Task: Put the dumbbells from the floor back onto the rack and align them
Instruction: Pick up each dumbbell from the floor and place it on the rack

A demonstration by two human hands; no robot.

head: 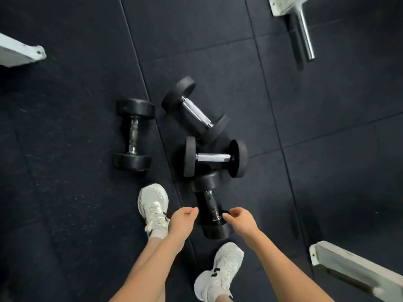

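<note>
Plainly, the near dumbbell (211,200) is lying on the floor (65,131) just ahead of the person's feet, its handle pointing away from them. Its far head is sitting against the cross dumbbell (213,157), which is lying sideways. The far dumbbell (194,110) is slanting beyond that, with its lower head appearing to touch the cross one. These three are crowding together on one floor tile, beside the seam. The left dumbbell (133,136) is lying apart on the next tile over that seam.

Both hands are hanging above the near dumbbell and holding nothing. The left hand (184,219) is hovering just left of its handle and the right hand (239,221) over its near head, the fingers of each loosely curled.

By my reading, the job is only starting: the first pick-up is in hand and no dumbbell is racked. The next move is calling for one hand to drop and wrap the bare handle between the heads, then lift straight up so the touching neighbour is not rolling.

White shoes (153,205) are standing either side of the near head. White frame pieces (357,267) are showing toward the corners of the view, and I cannot tell whether any is the rack.
</note>
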